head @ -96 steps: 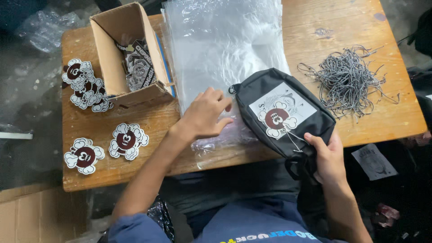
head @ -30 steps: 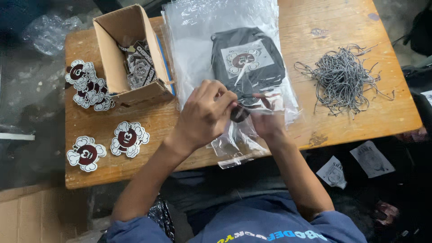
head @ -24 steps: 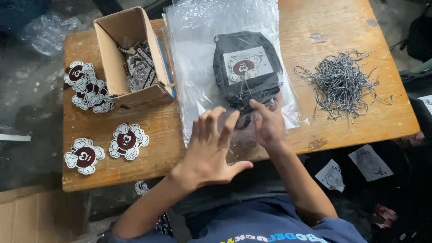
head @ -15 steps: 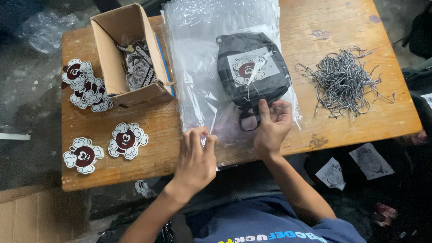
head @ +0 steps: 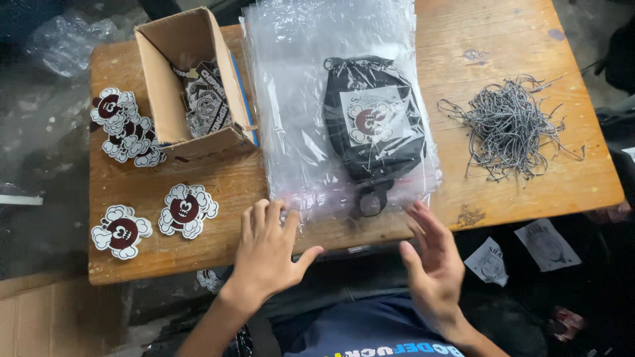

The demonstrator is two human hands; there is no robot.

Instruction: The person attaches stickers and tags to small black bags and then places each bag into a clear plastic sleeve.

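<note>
At twelve o'clock from both hands, a soft black pouch (head: 374,129) lies sealed inside a glossy, crinkled clear plastic bag (head: 311,99) on the worn wooden table (head: 463,39). The left hand (head: 268,254) and right hand (head: 433,264) are spread wide, holding nothing.

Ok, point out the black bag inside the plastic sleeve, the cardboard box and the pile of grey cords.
black bag (head: 374,125), head view, on its pale front patch.
cardboard box (head: 162,99), head view, on the inner left wall.
pile of grey cords (head: 506,125), head view, on the tangle's middle.
</note>
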